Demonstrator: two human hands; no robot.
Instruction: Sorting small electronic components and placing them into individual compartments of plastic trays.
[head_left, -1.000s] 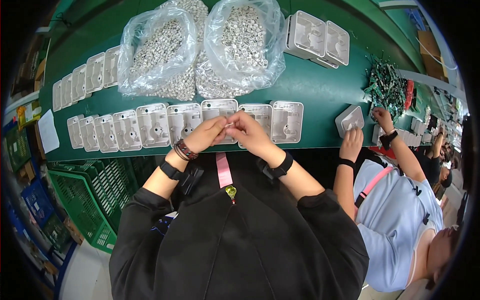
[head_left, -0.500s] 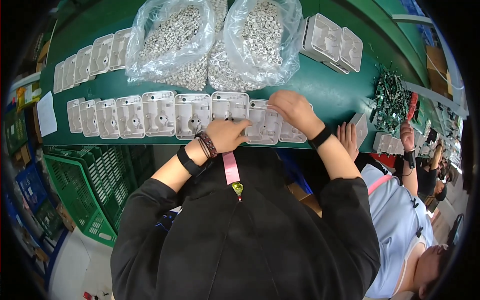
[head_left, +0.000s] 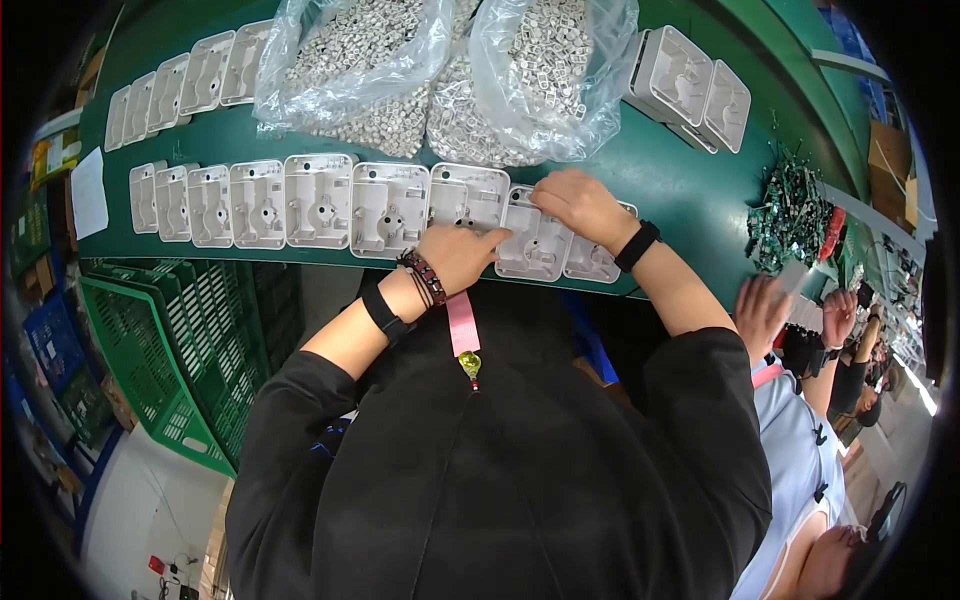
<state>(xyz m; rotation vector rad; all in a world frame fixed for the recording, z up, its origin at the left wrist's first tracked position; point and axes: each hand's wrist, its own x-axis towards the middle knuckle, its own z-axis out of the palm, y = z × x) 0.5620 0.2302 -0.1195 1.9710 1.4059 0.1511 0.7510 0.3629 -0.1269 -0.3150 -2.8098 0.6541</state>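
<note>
White plastic housings (head_left: 318,232) stand side by side in a row along the front of the green table. My left hand (head_left: 455,262) rests over the near end of one housing (head_left: 470,180). Its fingers are curled, with the index finger pointing at the neighbouring housing (head_left: 530,262). At the far edge of that neighbour, my right hand (head_left: 585,205) has its fingertips pinched together. Anything small in either hand is hidden by the fingers. The last housing (head_left: 590,262) of the row lies partly under my right wrist.
Clear plastic bags (head_left: 350,95) of small white parts lie behind the row. More housings (head_left: 205,75) stand at the far left, and a stack (head_left: 680,85) at the far right. Green circuit boards (head_left: 790,220) are heaped near a co-worker's hand (head_left: 765,310). A green crate (head_left: 165,360) stands below the table's left.
The view has shifted slightly. My right hand stays at the same housing, its fingers a little lower over the far edge. The co-worker's hand has left the table edge and a pale piece is raised there.
</note>
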